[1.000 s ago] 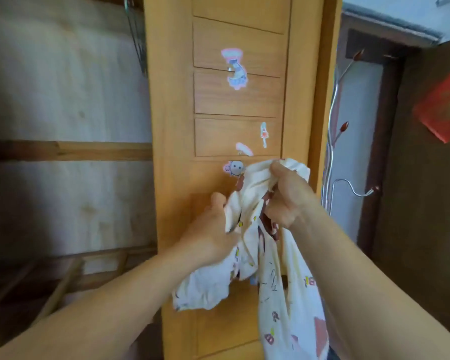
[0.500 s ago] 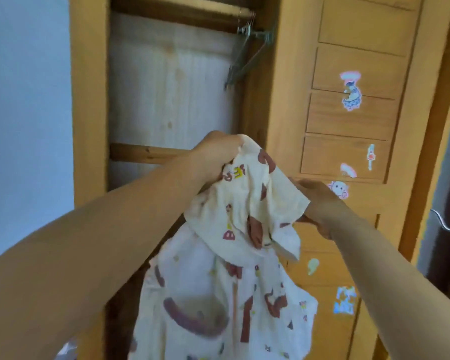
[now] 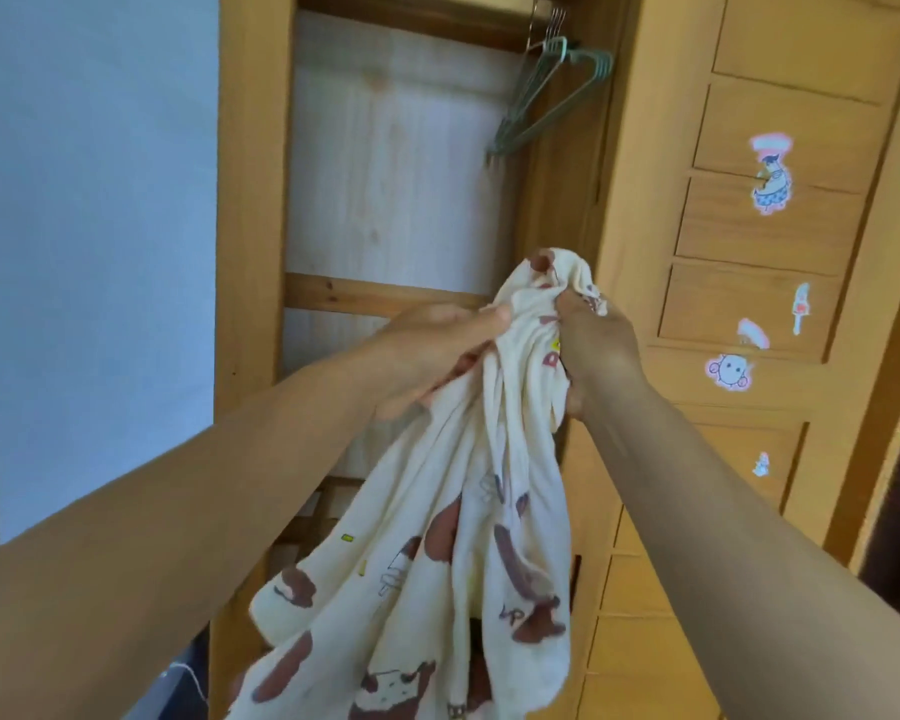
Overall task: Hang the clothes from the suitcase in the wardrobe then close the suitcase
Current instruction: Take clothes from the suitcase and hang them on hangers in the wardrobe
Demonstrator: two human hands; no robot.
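A cream garment [image 3: 453, 537] with brown cartoon prints hangs bunched in front of me. My left hand [image 3: 432, 350] and my right hand [image 3: 596, 350] both grip its gathered top, side by side and almost touching. Behind them stands the open wooden wardrobe [image 3: 250, 200] with a pale back panel. Several green wire hangers [image 3: 546, 90] hang empty from the rail at the wardrobe's upper right, well above my hands. The suitcase is out of view.
The wardrobe's closed right door [image 3: 780, 241] has slatted panels and several cartoon stickers. A pale blue wall [image 3: 89, 226] lies left of the wardrobe. A wooden crossbar [image 3: 365, 296] runs across the back panel just behind my left hand.
The view has swung left and up, so the open wardrobe and hangers are now central. My hands came together at the garment's top, bunching it into a narrow bundle.
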